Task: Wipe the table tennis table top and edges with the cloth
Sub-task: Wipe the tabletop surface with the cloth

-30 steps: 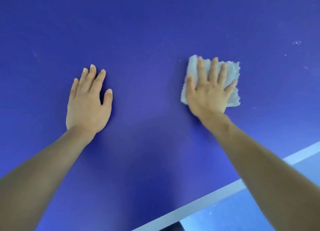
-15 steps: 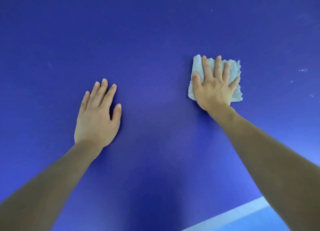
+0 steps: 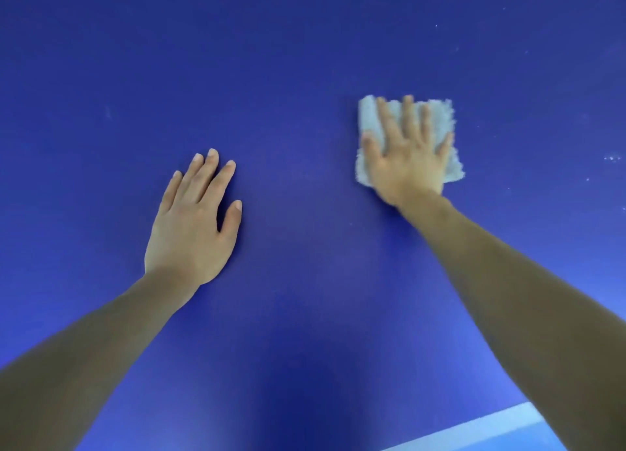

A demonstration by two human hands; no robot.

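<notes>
Right hand (image 3: 408,159) is blurred and hides the cloth's (image 3: 440,117) middle. White line (image 3: 474,430) is cut off at five o'clock. Cloth at one o'clock on the table (image 3: 305,78), pressed under straight, spread fingers (image 3: 386,118). Left hand (image 3: 193,223) lies flat at nine o'clock, fingers straight.

Soft, even light falls on the matte deep-blue desk (image 3: 305,61), paler toward the lower corners. A broad dim shadow lies low in the middle, and a thin dark one hugs the bare left hand (image 3: 191,227). The bare right hand (image 3: 406,159) and the pale fluffy square cloth (image 3: 368,113) under it are slightly blurred.
</notes>
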